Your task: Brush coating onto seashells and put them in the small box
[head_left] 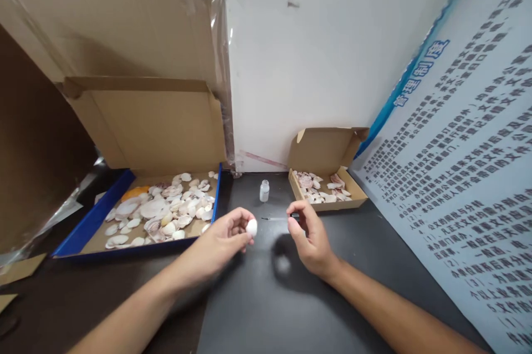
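Between the thumb and fingers of my left hand (233, 232) is a small white seashell (251, 227), held up over the dark table. My right hand (306, 237) pinches the dark cap of a thin applicator brush (274, 219). Its slim stem points left, and the dark tip is a short way from the shell, not touching it. Behind the two hands a small glass bottle (264, 192) stands upright without a cap, with whitish contents or a label that I cannot make out.
At left, a blue-edged cardboard box (137, 254) with its lid raised holds many seashells. A smaller open cardboard box (336, 206) with shells stands at back right. A white wall panel (332, 66) rises behind, and a printed poster (457, 177) borders the right side.
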`<state>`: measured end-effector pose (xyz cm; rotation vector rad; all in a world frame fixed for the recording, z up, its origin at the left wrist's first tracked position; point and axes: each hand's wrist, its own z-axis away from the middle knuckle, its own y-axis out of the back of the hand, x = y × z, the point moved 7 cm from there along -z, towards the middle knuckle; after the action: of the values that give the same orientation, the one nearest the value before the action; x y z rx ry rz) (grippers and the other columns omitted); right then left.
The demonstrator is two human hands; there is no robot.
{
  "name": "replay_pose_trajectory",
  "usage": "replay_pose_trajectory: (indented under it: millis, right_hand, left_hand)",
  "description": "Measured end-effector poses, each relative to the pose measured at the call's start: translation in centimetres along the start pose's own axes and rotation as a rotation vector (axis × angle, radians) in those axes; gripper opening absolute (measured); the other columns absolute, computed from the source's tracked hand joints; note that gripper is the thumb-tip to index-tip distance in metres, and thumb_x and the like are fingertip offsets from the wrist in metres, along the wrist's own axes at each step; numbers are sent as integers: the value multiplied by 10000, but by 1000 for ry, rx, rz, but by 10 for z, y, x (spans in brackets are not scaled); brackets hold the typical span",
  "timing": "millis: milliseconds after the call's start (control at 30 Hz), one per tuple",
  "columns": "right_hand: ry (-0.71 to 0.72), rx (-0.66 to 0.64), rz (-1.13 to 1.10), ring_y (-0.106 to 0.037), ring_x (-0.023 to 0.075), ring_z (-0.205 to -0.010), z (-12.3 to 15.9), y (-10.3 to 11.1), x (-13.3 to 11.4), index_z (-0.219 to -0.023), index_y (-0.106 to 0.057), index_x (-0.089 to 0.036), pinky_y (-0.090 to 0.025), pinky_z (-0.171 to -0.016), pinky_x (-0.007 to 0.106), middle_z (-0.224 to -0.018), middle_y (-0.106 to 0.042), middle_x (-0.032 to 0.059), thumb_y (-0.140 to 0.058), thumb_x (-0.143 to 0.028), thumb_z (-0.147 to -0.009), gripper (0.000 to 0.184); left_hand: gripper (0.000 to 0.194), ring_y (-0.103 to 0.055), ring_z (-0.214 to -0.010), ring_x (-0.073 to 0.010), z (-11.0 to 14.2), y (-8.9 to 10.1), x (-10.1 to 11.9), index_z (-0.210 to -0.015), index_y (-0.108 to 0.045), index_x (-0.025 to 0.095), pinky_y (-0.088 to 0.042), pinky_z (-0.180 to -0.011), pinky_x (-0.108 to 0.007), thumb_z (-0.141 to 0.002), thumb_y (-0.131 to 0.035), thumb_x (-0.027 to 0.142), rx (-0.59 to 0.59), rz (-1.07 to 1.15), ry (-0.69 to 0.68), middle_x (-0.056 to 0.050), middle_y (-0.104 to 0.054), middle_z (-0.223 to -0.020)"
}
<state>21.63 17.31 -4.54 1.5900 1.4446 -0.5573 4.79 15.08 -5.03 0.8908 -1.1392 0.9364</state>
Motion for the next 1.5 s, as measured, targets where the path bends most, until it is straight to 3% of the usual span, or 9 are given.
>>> replay_pose_trajectory:
  millis: [133, 267, 500, 667, 900, 1267, 1500]
  right_hand:
    - [91, -72, -3, -441, 118, -616, 5, -4, -6, -954, -462, -210, -395, -552, 236, -783, -459, -7, -438, -180, -901, 65]
    - [99, -138, -5, -421, 122, -612, 6, -8, -8, -944, -440, -221, -379, -543, 240, -784, -436, -14, -442, -164, -881, 85]
    - [122, -88, 30, -416, 125, -632, 3, 1, -7, -907, -428, -225, -361, -558, 245, -775, -410, -18, -458, -152, -854, 95]
    - [222, -105, 80, -459, 158, -684, 4, 1, -16, -932, -462, -215, -387, -579, 272, -776, -460, 10, -471, -125, -812, 150]
    - [336, -158, 154, -499, 170, -694, 9, -4, -29, -1025, -493, -213, -440, -579, 283, -785, -479, 23, -490, -80, -796, 265]
    - [297, -147, 207, -516, 151, -666, 9, -6, -25, -975, -523, -215, -440, -557, 262, -802, -504, 24, -517, -95, -817, 198]
    - [347, -163, 171, -510, 148, -660, 10, -8, -32, -963, -523, -217, -440, -558, 262, -781, -485, 13, -509, -100, -805, 197]
  left_hand:
    - [301, -487, -659, -119, -6, -8, -22, -913, -486, 181, -406, -618, -251, -840, -594, 452, 17, -16, 45, 33, -511, -704]
    - [356, -492, -658, -116, -14, -12, -31, -909, -471, 181, -411, -593, -241, -818, -624, 490, 31, 35, 44, 38, -506, -705]
    - [390, -408, -577, -92, -30, -19, -28, -833, -455, 187, -380, -552, -233, -835, -602, 549, -35, 81, 30, 61, -433, -655]
    - [339, -331, -586, -87, -33, -17, -26, -805, -430, 193, -294, -547, -229, -867, -582, 489, -55, 73, -23, 65, -380, -675]
    - [313, -294, -648, -108, -31, -18, -22, -776, -386, 203, -275, -594, -241, -848, -597, 422, -88, 106, -42, 57, -340, -702]
    - [253, -273, -644, -111, -27, -18, -20, -770, -375, 209, -270, -591, -240, -815, -593, 330, -118, 28, -85, 59, -313, -705]
    - [265, -300, -665, -117, -27, -18, -19, -803, -384, 210, -296, -612, -240, -841, -572, 393, -133, 21, -96, 52, -347, -730]
